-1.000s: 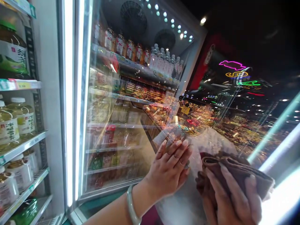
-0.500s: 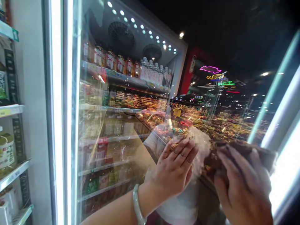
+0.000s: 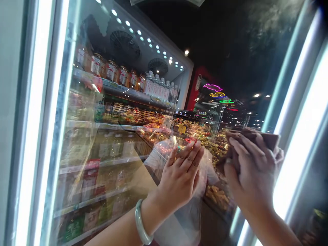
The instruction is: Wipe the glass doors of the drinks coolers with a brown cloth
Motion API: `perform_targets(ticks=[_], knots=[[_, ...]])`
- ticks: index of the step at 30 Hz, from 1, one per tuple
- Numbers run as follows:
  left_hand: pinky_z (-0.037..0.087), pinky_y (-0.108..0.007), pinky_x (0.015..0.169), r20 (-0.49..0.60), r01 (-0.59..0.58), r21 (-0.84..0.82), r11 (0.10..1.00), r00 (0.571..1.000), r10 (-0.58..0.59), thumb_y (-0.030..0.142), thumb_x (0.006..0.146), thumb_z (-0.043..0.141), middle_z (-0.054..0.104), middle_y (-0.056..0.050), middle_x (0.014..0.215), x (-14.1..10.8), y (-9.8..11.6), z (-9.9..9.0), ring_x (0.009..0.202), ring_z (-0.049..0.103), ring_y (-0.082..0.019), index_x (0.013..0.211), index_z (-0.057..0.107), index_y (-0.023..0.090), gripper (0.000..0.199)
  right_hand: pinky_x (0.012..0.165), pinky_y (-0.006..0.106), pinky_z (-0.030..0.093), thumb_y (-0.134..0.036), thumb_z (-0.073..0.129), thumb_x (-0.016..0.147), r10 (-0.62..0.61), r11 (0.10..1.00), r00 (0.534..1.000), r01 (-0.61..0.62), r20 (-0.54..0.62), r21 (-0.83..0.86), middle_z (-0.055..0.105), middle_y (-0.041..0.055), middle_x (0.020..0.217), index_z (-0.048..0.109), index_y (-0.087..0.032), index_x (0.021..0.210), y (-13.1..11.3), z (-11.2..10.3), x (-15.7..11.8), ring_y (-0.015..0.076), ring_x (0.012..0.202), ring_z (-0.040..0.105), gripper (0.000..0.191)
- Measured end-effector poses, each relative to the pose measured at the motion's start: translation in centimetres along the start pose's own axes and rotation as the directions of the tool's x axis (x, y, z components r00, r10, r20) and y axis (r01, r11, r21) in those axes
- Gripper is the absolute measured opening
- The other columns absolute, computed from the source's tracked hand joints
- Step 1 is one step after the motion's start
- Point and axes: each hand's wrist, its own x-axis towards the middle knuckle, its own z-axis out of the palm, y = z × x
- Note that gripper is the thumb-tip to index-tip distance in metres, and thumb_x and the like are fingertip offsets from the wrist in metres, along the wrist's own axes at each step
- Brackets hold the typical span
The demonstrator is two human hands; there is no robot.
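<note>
My left hand [image 3: 180,174] lies against a reflective glass door [image 3: 120,143], its fingers stretched out and nothing in it. Rings show on its fingers, and a pale green bangle [image 3: 140,222] circles the wrist. To the right, my right hand [image 3: 252,171] presses a folded brown cloth [image 3: 273,139] to the glass near the door's right side. The fingers of that hand lie over the cloth, whose corner sticks out past them. Part of the cloth is hidden beneath the hand.
Bright light strips run down the left [image 3: 42,119] and right [image 3: 294,136] sides of the glass. Shelves with bottles [image 3: 111,71] and packages show in the pane, mixed with reflections of market displays, a yellow sign and neon shapes [image 3: 217,95].
My right hand has moved up and to the left in view with the cloth. The left hand remains flat on the glass. The view has shifted, and the shelves at the far left have left the picture.
</note>
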Motion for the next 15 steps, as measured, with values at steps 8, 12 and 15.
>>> perform_targets(ticks=[8, 12, 15], knots=[[0.0, -0.044, 0.136, -0.041, -0.006, 0.081, 0.997, 0.999, 0.01, 0.028, 0.103, 0.043, 0.026, 0.0, 0.17, 2.5, -1.6, -0.6, 0.16, 0.02, -0.018, 0.162, 0.03, 0.015, 0.061, 0.129, 0.053, 0.031, -0.027, 0.063, 0.094, -0.374, 0.927, 0.912, 0.375, 0.17, 0.03, 0.057, 0.0053, 0.151, 0.049, -0.024, 0.152, 0.8, -0.5, 0.2, 0.0306, 0.146, 0.047, 0.059], [-0.001, -0.045, 0.136, -0.075, -0.007, 0.063, 0.998, 0.997, 0.012, 0.028, 0.104, 0.041, 0.025, 0.0, 0.17, 3.6, -1.8, -0.7, 0.161, 0.019, -0.017, 0.162, 0.028, 0.014, 0.061, 0.125, 0.067, 0.03, -0.028, 0.055, 0.097, -0.166, 0.985, 0.985, 0.169, 0.052, -0.041, 0.058, 0.0121, 0.148, 0.056, -0.019, 0.145, 2.7, -0.4, 5.3, 0.0374, 0.148, 0.043, 0.049], [0.001, -0.045, 0.137, -0.117, 0.022, 0.047, 0.999, 0.993, -0.016, 0.026, 0.104, 0.04, 0.026, -0.001, 0.17, 4.8, -2.4, -0.8, 0.161, 0.018, -0.017, 0.162, 0.027, 0.014, 0.061, 0.126, 0.065, 0.032, -0.025, 0.056, 0.095, -0.212, 0.976, 0.977, 0.212, 0.014, -0.049, 0.058, 0.0135, 0.149, 0.055, -0.015, 0.146, 0.9, 0.4, 7.0, 0.037, 0.15, 0.04, 0.051]])
